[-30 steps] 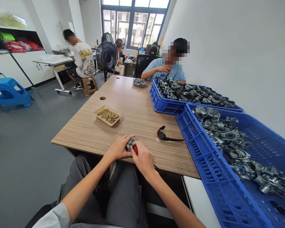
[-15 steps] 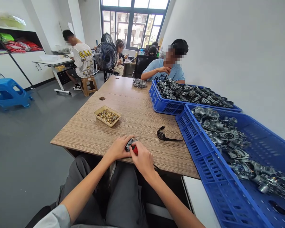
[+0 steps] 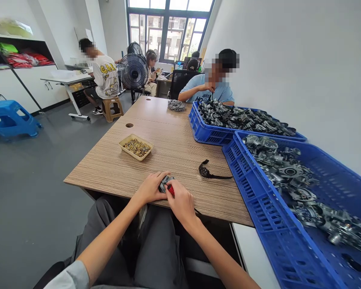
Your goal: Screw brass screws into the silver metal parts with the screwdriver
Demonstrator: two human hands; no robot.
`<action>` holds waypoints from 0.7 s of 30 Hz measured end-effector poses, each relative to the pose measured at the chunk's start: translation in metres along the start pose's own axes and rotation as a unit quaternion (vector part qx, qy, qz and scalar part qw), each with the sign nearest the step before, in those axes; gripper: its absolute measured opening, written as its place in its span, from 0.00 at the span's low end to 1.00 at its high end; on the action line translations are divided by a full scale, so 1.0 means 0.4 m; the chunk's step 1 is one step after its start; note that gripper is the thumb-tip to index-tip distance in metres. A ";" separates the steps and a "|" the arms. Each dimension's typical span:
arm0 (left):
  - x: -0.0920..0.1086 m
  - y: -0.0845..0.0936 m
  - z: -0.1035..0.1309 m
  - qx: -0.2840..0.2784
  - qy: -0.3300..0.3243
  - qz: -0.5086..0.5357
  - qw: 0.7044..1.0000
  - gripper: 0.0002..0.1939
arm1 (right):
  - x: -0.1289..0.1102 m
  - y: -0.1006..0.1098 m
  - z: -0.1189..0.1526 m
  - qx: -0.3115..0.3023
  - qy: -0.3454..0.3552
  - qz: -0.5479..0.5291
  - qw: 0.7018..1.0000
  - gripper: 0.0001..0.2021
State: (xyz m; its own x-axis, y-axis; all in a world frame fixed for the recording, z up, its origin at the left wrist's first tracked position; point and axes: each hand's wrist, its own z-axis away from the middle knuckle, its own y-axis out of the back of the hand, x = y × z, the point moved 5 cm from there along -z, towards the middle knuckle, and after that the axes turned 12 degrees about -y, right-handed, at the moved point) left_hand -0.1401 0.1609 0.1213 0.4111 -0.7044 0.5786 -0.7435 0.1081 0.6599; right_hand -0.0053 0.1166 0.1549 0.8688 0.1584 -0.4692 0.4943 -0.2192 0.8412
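Observation:
Near the front edge of the wood-grain table [image 3: 174, 152], my left hand [image 3: 150, 188] is closed around a small grey metal part [image 3: 165, 182]. My right hand [image 3: 180, 200] grips a red-and-black tool [image 3: 171, 190] against the right side of that part. The tool's tip is hidden by the fingers. Beyond my left hand sits a cream tray [image 3: 124, 151] holding brass-coloured screws [image 3: 136, 147]. A black wristwatch [image 3: 204, 171] lies to the right of my hands.
Two blue crates, a near one [image 3: 252, 200] and a far one [image 3: 206, 131], hold metal parts along the right side. A person in a blue shirt [image 3: 195, 86] sits at the far end, beside a grey metal pile [image 3: 177, 105]. A fan [image 3: 134, 71] stands behind.
My right fingers and the red tool have shifted very slightly; both hands stay at the metal part. The person across has lowered a hand a little.

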 end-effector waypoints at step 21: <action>0.001 0.000 0.001 -0.002 -0.002 0.003 1.000 0.38 | 0.000 0.002 0.001 0.002 -0.003 0.000 1.000 0.04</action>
State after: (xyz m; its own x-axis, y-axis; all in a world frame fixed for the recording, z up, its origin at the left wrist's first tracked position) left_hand -0.1399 0.1603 0.1214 0.4048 -0.7065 0.5805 -0.7442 0.1143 0.6581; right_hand -0.0048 0.1161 0.1553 0.8685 0.1523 -0.4717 0.4952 -0.2223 0.8399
